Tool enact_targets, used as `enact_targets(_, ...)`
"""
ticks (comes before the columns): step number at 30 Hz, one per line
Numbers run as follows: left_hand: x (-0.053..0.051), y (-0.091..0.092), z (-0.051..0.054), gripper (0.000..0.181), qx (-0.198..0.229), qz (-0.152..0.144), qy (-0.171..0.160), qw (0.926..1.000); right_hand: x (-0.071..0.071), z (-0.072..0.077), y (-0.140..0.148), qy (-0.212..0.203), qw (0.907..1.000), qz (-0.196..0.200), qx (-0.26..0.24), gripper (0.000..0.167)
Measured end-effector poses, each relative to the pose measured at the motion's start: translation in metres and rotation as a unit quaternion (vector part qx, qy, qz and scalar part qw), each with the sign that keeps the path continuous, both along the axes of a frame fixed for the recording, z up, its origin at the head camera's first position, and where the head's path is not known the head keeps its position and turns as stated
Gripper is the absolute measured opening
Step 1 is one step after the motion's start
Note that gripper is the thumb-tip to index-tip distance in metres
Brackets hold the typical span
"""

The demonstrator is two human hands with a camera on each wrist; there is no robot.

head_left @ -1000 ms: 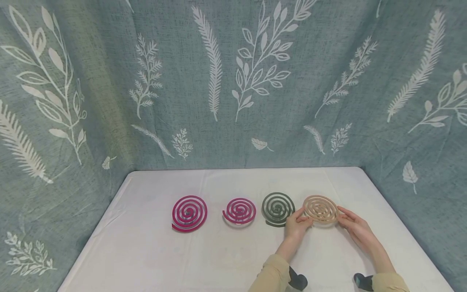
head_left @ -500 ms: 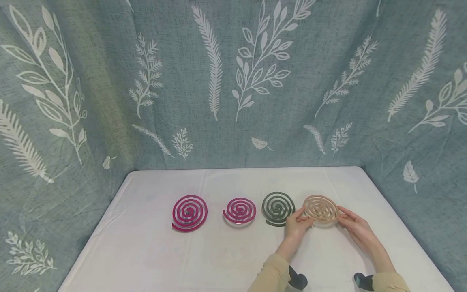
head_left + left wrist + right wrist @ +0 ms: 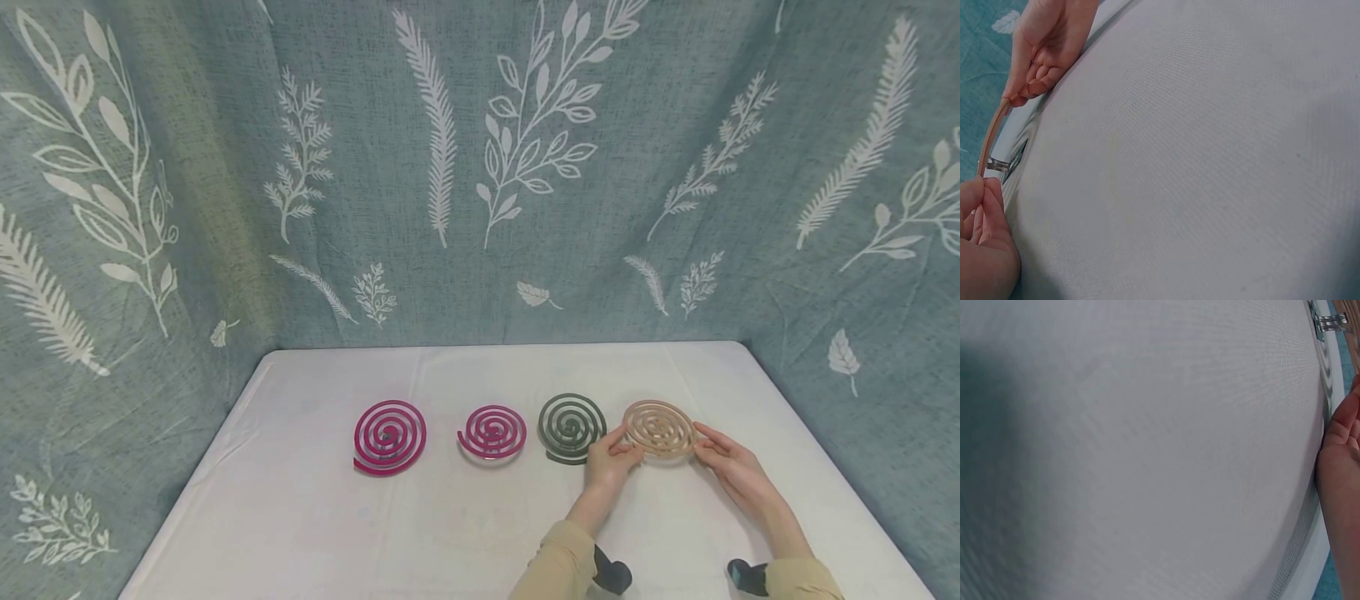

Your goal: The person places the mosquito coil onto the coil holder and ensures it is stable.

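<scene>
A tan mosquito coil (image 3: 659,428) is at the right of the row, pinched at its left rim by my left hand (image 3: 609,463) and at its right rim by my right hand (image 3: 738,477). Seen edge-on in the left wrist view, the tan coil (image 3: 992,134) sits above a small metal stand (image 3: 999,165). Right beside my left hand is a dark green mosquito coil (image 3: 572,427), its lower right edge close to the fingers. Further left are a smaller magenta coil (image 3: 492,432), which looks raised off the table, and a larger magenta coil (image 3: 390,437).
All the coils are on a white-covered table (image 3: 315,533). A blue-green curtain (image 3: 480,208) with white leaf patterns surrounds its back and sides. Dark wrist devices show below both hands, near the sleeves.
</scene>
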State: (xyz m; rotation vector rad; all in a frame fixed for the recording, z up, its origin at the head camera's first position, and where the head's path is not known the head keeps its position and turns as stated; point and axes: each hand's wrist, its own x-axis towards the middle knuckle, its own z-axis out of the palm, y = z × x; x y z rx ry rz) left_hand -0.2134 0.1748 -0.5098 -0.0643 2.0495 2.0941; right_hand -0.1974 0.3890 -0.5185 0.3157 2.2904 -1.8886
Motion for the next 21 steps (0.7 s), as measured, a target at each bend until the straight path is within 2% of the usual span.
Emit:
enact_targets(7,0.0003,0.0003,0.0013,0.048,-0.001,0.002,-0.011,0.9999,-0.0003,-0.0019,0.0011,0.003,0.9999,-0.001,0.011,0.069)
enact_targets(21,0.0001,-0.0001,0.0001,0.047,-0.010,-0.001,-0.006,0.9999,0.0007,-0.0013,0.0006,0.002,0.9999,-0.001,0.015,0.070)
